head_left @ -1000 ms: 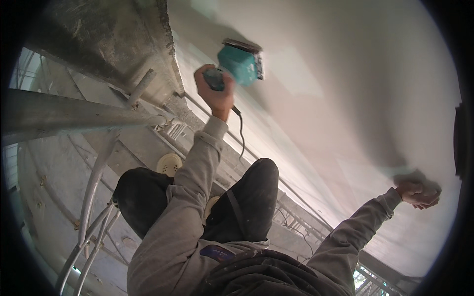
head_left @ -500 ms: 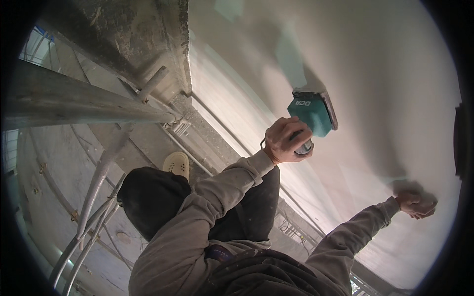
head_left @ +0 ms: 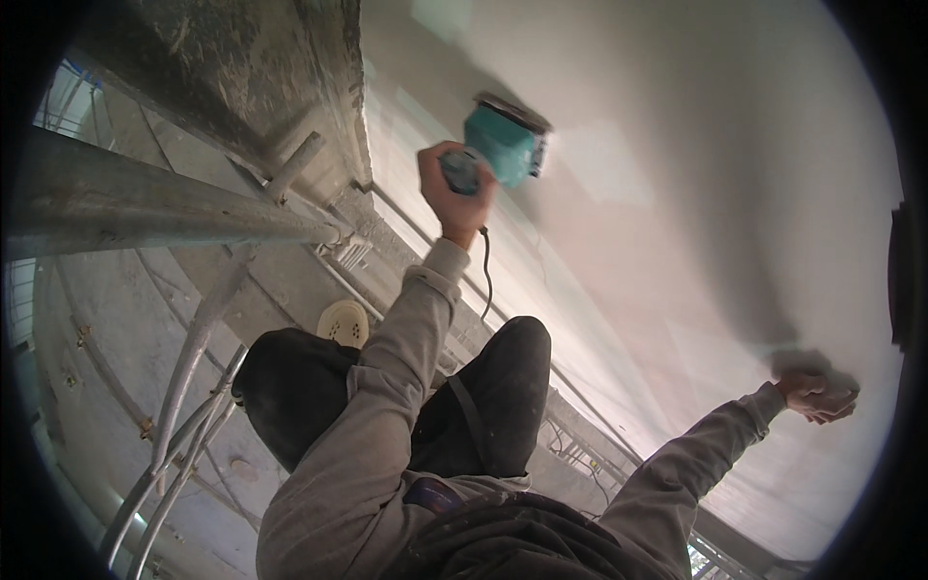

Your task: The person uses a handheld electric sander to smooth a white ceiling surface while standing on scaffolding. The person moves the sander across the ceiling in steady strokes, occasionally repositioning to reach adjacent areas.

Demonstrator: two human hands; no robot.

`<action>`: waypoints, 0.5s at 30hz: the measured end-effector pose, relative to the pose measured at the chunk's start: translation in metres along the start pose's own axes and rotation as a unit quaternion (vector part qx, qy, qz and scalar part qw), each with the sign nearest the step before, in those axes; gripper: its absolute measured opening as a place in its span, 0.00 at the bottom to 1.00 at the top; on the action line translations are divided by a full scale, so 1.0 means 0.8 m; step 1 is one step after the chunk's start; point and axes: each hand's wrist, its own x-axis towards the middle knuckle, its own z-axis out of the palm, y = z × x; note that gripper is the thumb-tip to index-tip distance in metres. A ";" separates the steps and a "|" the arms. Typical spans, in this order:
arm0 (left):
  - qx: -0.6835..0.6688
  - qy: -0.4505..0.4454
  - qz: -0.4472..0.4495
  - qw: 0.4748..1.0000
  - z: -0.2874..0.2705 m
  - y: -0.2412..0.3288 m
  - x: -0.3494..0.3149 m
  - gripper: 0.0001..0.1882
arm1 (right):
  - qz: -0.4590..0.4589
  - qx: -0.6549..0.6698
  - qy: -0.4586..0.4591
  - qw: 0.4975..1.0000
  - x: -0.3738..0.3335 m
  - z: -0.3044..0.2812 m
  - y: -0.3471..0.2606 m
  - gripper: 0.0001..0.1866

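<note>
My left hand [head_left: 452,193], slightly blurred, is wrapped round the grip of a teal electric sander [head_left: 503,143]. The sander's dark flat pad faces the pale wall [head_left: 667,290], close to its left edge; whether the pad presses on the surface I cannot tell. A black power cord [head_left: 488,280] hangs down from below that hand. Far to the right, my right hand [head_left: 818,396] is by the same wall with its fingers curled into a loose fist, and nothing shows in it. Its shadow falls on the wall just above.
A thick metal scaffold pole [head_left: 174,193] crosses the left side, with thinner tubes [head_left: 193,338] below it. A rough concrete beam [head_left: 232,77] borders the wall at upper left. My bent knees [head_left: 507,387] and a cream perforated clog [head_left: 344,324] show below.
My left hand has carried the sander left and upward along the wall, and the tool has turned. More of the cord now shows. My right hand has stayed nearly in place.
</note>
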 end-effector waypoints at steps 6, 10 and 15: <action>-0.035 0.039 -0.122 0.991 -0.011 -0.012 0.064 0.17 | 0.008 0.006 -0.011 1.000 -0.004 -0.001 0.022 0.38; -0.026 0.022 -0.094 0.995 -0.010 0.007 0.074 0.17 | 0.007 0.050 -0.020 0.999 -0.004 0.002 0.024 0.36; -0.007 0.005 -0.001 1.000 -0.005 -0.002 0.049 0.18 | -0.031 0.011 -0.033 0.999 -0.001 -0.005 0.010 0.29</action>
